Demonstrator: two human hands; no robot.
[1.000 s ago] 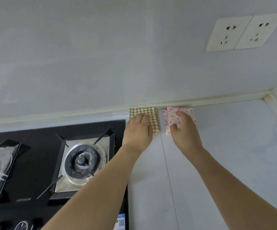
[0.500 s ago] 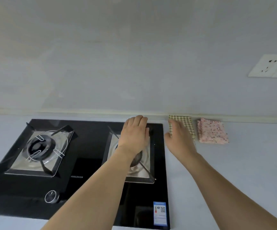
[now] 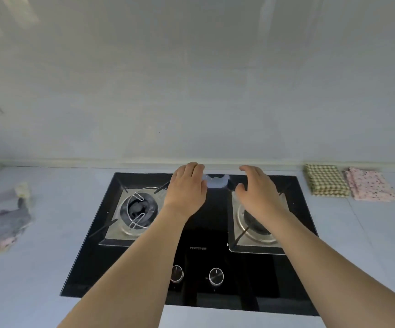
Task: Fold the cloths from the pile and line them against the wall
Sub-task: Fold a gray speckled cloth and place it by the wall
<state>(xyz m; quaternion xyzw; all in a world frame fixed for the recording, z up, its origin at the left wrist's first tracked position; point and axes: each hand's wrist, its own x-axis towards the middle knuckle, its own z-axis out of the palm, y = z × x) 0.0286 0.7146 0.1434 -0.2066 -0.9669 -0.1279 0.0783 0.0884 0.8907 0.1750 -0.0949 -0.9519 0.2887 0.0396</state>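
Two folded cloths lie side by side against the wall at the far right: a green checked cloth (image 3: 325, 180) and, to its right, a pink speckled cloth (image 3: 370, 187). A loose pile of cloths (image 3: 1, 217), grey and pink, sits on the counter at the far left. My left hand (image 3: 187, 188) and my right hand (image 3: 258, 191) hover over the black hob, fingers relaxed, holding nothing. Both are well apart from the folded cloths and from the pile.
A black glass gas hob (image 3: 199, 235) with two burners and two knobs (image 3: 216, 276) fills the middle of the pale counter (image 3: 45, 268). The wall (image 3: 191, 91) rises right behind it.
My hands have let go of the two folded cloths and swung left over the hob. The view has turned left, bringing the pile at the far left into sight.
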